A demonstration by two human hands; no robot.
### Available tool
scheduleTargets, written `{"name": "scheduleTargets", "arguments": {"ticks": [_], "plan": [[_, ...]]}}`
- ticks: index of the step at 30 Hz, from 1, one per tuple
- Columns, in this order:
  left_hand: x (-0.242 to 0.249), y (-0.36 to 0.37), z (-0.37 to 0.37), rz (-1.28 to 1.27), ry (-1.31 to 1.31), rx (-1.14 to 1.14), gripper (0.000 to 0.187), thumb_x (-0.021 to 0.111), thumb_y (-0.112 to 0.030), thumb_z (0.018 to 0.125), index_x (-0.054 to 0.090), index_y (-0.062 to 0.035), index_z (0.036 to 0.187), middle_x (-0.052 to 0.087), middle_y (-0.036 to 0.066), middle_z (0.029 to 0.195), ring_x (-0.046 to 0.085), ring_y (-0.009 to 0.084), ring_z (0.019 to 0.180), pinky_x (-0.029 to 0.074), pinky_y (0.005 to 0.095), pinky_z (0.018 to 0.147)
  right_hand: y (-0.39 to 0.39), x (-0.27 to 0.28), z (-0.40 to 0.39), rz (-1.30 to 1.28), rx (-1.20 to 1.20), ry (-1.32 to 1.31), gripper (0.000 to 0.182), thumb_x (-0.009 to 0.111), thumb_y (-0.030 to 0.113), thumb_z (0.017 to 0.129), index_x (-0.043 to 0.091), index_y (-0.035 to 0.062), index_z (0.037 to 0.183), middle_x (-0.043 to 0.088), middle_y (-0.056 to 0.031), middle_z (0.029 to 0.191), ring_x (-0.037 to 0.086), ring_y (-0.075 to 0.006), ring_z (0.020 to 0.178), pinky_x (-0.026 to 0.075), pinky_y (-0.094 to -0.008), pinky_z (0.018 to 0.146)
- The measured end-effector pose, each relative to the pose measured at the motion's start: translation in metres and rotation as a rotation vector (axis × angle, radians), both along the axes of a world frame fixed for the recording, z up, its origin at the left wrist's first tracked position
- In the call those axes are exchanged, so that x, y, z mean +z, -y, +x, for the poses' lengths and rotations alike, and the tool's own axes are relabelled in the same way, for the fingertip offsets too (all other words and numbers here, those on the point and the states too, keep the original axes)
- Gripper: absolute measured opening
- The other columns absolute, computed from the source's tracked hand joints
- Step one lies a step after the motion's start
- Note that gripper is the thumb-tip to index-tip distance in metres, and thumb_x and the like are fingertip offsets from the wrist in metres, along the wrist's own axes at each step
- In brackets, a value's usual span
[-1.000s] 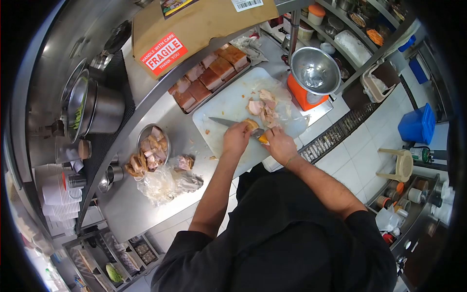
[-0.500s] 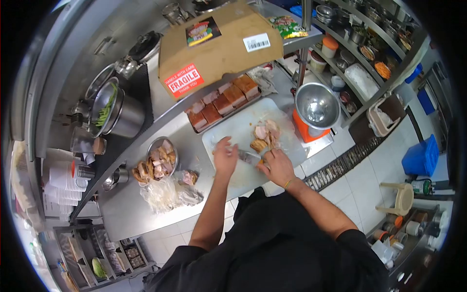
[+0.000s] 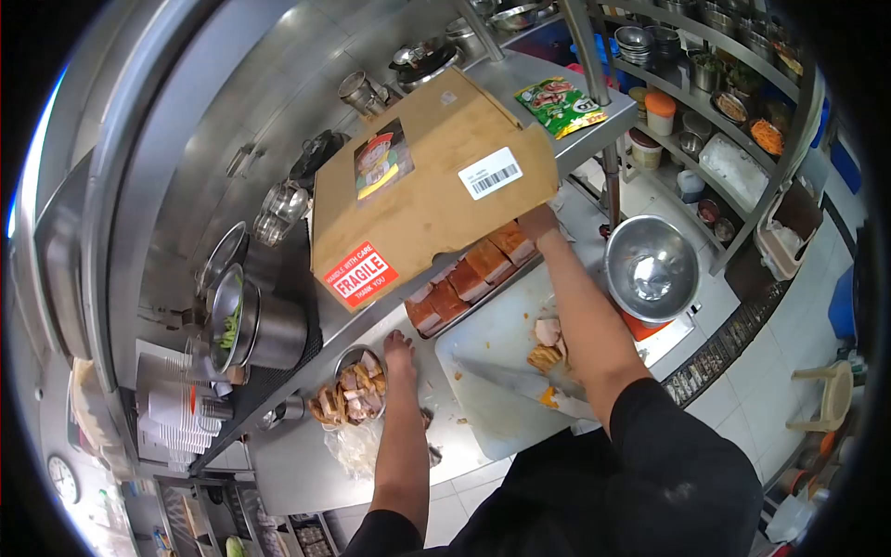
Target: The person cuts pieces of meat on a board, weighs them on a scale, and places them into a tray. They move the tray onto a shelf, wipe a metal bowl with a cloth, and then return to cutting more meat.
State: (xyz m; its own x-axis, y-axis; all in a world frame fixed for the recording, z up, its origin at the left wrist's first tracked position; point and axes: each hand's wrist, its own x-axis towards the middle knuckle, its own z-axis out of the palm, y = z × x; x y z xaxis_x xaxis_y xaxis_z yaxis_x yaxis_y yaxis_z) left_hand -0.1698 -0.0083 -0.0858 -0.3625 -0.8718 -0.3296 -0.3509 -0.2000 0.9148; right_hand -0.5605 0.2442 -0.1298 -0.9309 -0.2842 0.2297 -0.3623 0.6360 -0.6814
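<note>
My right hand [image 3: 538, 226] reaches to the far end of the metal tray of browned pork belly slabs [image 3: 487, 266]; the cardboard box edge and the hand itself hide its fingers. My left hand [image 3: 399, 351] is beside the metal bowl of cut meat pieces [image 3: 360, 388], its fingers loosely bent and apart, with nothing visible in them. A knife [image 3: 501, 376] lies on the white cutting board [image 3: 473, 418], orange on its handle. Several meat pieces [image 3: 546, 348] lie on the board, partly behind my right forearm.
A cardboard box [image 3: 436, 176] rests on the shelf above the tray. Clear plastic [image 3: 353, 448] lies beside the meat bowl. At the right stands a steel bowl [image 3: 652, 269] on an orange base. Stacked pots [image 3: 278, 330] and white containers [image 3: 172, 408] are at the left.
My right hand has left the knife on the board and moved up to the tray's far end. My left hand has moved left, from the board toward the meat bowl. The view has shifted.
</note>
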Motion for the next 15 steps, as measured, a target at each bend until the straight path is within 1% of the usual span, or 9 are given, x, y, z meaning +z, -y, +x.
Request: {"name": "scheduleTargets", "arguments": {"ticks": [1,2,3,5,6,9,10,11,15], "plan": [[0.004,0.005,-0.015,0.053,-0.002,0.017,0.037,0.049,-0.029,0.108,0.052,-0.0096,0.14,0.063,0.006,0.122,0.06,0.0215,0.104,0.05,0.0364,0.081,0.011,-0.021,-0.024,0.106,0.096,-0.154,0.032,0.056,0.022,0.095,0.07,0.0031,0.117,0.071,-0.024,0.119,0.067,-0.0434,0.112,0.053,-0.0479,0.097],[0.006,0.011,-0.029,0.106,-0.006,0.032,0.036,0.048,-0.029,0.109,0.053,-0.0099,0.139,0.063,0.006,0.123,0.06,0.0221,0.106,0.051,0.0373,0.082,0.016,-0.025,-0.035,0.141,0.155,-0.167,0.034,0.054,0.022,0.096,0.069,0.0027,0.12,0.07,-0.0242,0.12,0.066,-0.043,0.113,0.053,-0.0478,0.098],[0.004,0.021,-0.036,0.161,-0.029,-0.074,0.035,0.047,-0.028,0.109,0.055,-0.0106,0.138,0.064,0.006,0.123,0.06,0.0218,0.106,0.051,0.0381,0.083,0.02,-0.027,-0.045,0.174,0.214,-0.179,0.036,0.053,0.022,0.097,0.068,0.0024,0.123,0.07,-0.0244,0.122,0.066,-0.0426,0.114,0.053,-0.0476,0.099],[0.0,0.043,-0.043,0.271,-0.064,-0.284,0.033,0.046,-0.028,0.109,0.058,-0.012,0.135,0.064,0.005,0.124,0.06,0.0212,0.107,0.051,0.0397,0.084,0.015,-0.01,-0.042,0.124,0.241,0.012,0.038,0.052,0.021,0.098,0.066,0.0016,0.127,0.068,-0.0245,0.124,0.066,-0.0418,0.115,0.052,-0.0474,0.1],[0.005,0.039,-0.05,0.218,-0.036,-0.283,0.031,0.045,-0.027,0.108,0.06,-0.0124,0.131,0.066,0.004,0.118,0.063,0.0198,0.104,0.052,0.0383,0.082,0.013,-0.008,-0.042,0.114,0.232,0.031,0.037,0.052,0.021,0.098,0.066,0.0016,0.127,0.068,-0.0243,0.124,0.066,-0.0416,0.115,0.052,-0.0472,0.1],[-0.036,0.09,-0.051,0.208,0.099,-0.352,0.031,0.047,-0.025,0.106,0.06,-0.0109,0.132,0.069,0.005,0.112,0.065,0.0175,0.094,0.054,0.0352,0.078,0.005,-0.008,-0.041,0.09,0.195,0.043,0.037,0.053,0.021,0.098,0.066,0.0015,0.126,0.069,-0.0238,0.123,0.065,-0.0408,0.114,0.052,-0.0469,0.099],[-0.04,0.099,-0.051,0.171,0.174,-0.417,0.035,0.051,-0.027,0.106,0.059,-0.009,0.135,0.071,0.006,0.116,0.069,0.0209,0.096,0.057,0.0363,0.082,0.001,-0.009,-0.041,0.086,0.189,0.045,0.036,0.053,0.021,0.098,0.066,0.0015,0.126,0.069,-0.0236,0.122,0.065,-0.0405,0.113,0.052,-0.0467,0.099],[-0.047,0.105,-0.049,0.159,0.193,-0.432,0.035,0.051,-0.027,0.106,0.059,-0.0088,0.135,0.071,0.006,0.116,0.069,0.021,0.097,0.057,0.0364,0.083,-0.001,-0.01,-0.039,0.081,0.185,0.047,0.036,0.053,0.021,0.098,0.066,0.0014,0.125,0.069,-0.0234,0.122,0.065,-0.0402,0.113,0.052,-0.0466,0.098],[-0.035,0.099,-0.05,0.191,0.098,-0.364,0.035,0.052,-0.027,0.105,0.059,-0.0081,0.134,0.071,0.007,0.116,0.069,0.0215,0.097,0.057,0.0369,0.083,-0.01,-0.01,-0.03,0.066,0.171,0.056,0.035,0.053,0.021,0.098,0.066,0.0013,0.124,0.069,-0.0226,0.12,0.065,-0.0392,0.112,0.052,-0.0461,0.097]]}}
